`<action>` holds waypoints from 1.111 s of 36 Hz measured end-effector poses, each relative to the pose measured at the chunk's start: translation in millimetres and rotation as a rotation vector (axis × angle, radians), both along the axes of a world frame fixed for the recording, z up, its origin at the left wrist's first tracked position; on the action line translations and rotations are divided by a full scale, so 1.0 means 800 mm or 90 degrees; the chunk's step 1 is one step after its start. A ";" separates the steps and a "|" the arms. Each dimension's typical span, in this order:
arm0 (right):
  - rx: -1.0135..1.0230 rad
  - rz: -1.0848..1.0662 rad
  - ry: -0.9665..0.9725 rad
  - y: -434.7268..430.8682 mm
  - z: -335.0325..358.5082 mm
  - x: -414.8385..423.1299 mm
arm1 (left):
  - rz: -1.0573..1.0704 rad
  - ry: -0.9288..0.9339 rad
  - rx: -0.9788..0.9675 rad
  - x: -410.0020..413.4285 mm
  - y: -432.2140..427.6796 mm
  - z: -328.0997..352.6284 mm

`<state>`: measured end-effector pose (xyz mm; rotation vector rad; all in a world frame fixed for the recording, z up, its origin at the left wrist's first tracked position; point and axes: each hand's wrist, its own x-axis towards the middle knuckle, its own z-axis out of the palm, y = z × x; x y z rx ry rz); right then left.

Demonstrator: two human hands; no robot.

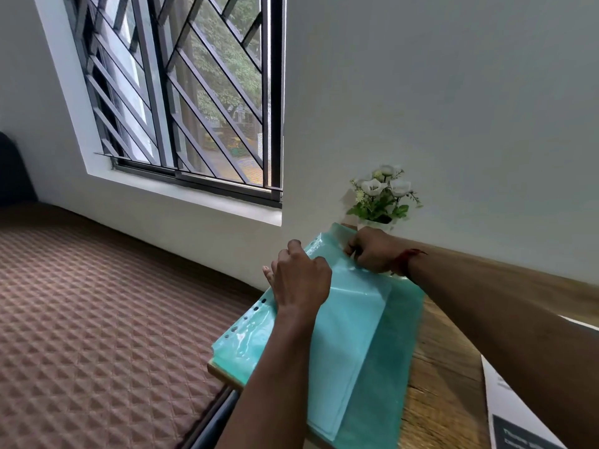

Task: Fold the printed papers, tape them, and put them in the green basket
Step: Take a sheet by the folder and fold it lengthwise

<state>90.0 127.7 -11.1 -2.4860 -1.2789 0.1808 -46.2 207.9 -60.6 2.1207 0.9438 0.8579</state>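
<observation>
Wall [453, 92], pale and bare, fills the upper right of your view, and a barred window [194, 92] takes the upper left, with trees showing through it. A brown quilted surface [97, 319] spreads over the lower left. At lower centre and right lies the wooden table [440, 367], its corner pointing toward the bottom of the frame.

On that table you have a green folder [389, 367] lying flat, running from the centre down to the bottom edge. A clear plastic sleeve [350, 319] with a row of punched holes along its left side rests on top of the folder; whether a sheet is inside it cannot be told.

The printed paper [509, 409] lies at the lower right of the frame, beside the folder and apart from it, partly hidden under your right forearm, white with a dark block of blurred text.

Your left hand [301, 280] sits at the centre, knuckles up, fingers curled over the sleeve's punched edge and gripping it. Your right hand [372, 251], just above and to the right, pinches the sleeve's far edge with curled fingers.

White flowers [382, 196] in a small pot stand right behind the right hand, against the wall. A red thread [406, 257] circles your right wrist.
</observation>
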 end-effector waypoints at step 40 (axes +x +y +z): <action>0.170 0.081 -0.330 -0.010 -0.006 0.015 | -0.036 0.098 0.041 0.006 0.005 -0.020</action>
